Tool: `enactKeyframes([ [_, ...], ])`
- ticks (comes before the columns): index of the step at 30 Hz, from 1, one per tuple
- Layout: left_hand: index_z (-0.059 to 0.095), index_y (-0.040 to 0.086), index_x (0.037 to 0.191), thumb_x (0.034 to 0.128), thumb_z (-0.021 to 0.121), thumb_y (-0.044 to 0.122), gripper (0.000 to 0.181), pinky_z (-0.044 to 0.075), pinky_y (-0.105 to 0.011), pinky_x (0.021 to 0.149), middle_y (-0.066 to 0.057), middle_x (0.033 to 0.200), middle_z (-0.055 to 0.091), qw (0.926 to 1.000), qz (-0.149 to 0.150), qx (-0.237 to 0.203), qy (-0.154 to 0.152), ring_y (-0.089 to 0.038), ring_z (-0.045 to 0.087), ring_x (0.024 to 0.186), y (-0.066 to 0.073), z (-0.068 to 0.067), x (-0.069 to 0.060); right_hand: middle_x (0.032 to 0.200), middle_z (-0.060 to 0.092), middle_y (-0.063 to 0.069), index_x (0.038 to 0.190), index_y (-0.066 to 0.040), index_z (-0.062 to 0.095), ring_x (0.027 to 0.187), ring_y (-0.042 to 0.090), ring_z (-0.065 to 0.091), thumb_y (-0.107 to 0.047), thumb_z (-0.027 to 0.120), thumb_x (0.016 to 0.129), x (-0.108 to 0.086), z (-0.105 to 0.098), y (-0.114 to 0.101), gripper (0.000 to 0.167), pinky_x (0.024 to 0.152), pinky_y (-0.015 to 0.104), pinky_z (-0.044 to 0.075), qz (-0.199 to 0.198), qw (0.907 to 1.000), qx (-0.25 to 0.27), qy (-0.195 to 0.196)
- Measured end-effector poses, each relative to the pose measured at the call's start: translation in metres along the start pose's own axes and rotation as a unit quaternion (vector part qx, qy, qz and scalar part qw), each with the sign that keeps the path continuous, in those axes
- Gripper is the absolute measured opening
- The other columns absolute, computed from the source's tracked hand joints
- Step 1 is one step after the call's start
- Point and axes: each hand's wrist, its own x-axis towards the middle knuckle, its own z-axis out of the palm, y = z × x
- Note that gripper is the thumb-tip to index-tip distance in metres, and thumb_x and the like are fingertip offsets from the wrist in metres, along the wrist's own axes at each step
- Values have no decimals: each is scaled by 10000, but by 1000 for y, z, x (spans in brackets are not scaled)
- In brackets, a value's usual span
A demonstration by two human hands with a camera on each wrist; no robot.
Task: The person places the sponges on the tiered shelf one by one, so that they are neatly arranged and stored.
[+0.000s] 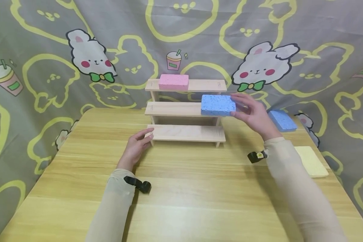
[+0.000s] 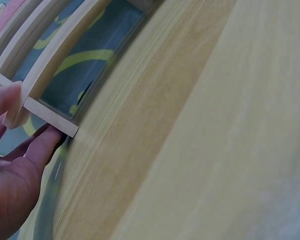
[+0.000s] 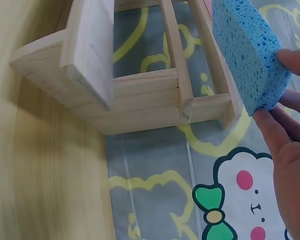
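My right hand (image 1: 251, 112) pinches a speckled blue sponge (image 1: 218, 105) by its right end. The right wrist view shows this blue sponge (image 3: 245, 55) in the air beside the wooden tiered shelf (image 3: 145, 100), with thumb and fingers on opposite faces. My left hand (image 1: 135, 148) holds the left end of the lowest step of that shelf (image 1: 186, 133). In the left wrist view, the left hand (image 2: 20, 170) has one digit on the step's edge and other fingers under it by the leg. A pink sponge (image 1: 173, 82) lies on the top step, left of centre.
Another blue sponge (image 1: 282, 120) lies at the table's right back edge. Nearer, a pale yellow sponge (image 1: 311, 162) is partly hidden by my right sleeve. Behind the wooden table (image 1: 181, 201) hangs a grey curtain (image 1: 196, 43) with rabbit prints.
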Motion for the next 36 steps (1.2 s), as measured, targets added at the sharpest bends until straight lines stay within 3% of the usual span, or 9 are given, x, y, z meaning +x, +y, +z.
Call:
enactKeyframes([
  [7,517,-40,1373,961,629,52,437,412,-359,1045,-108,1522,369,9999,-54,-96,23,-272,409,1333,-1,0,1,1469,423,11,1412,-65,521,1337,307,421,-60,719,896,14,0,-6,553,1066,388,392,75,9997,226,73],
  [16,516,-42,1373,958,636,55,443,410,-363,1047,-113,1524,367,9999,-35,-125,18,-274,404,1337,-1,-1,2,1501,384,-13,1446,-127,496,1366,271,386,-106,704,918,38,0,-12,568,1050,271,392,490,9971,575,132],
  [29,522,-35,1375,966,623,61,432,406,-365,1050,-103,1515,381,10000,-34,-27,18,-269,411,1331,1,0,1,1494,375,84,1448,-14,450,1344,250,403,28,646,913,76,-3,-11,572,1090,302,351,181,9995,170,217],
  [36,514,-36,1378,964,625,52,438,389,-391,1066,-112,1525,368,10000,-62,-50,-7,-264,385,1351,1,0,1,1498,358,65,1463,-42,440,1359,182,361,21,618,924,88,0,-15,571,1097,263,324,411,9984,295,250],
])
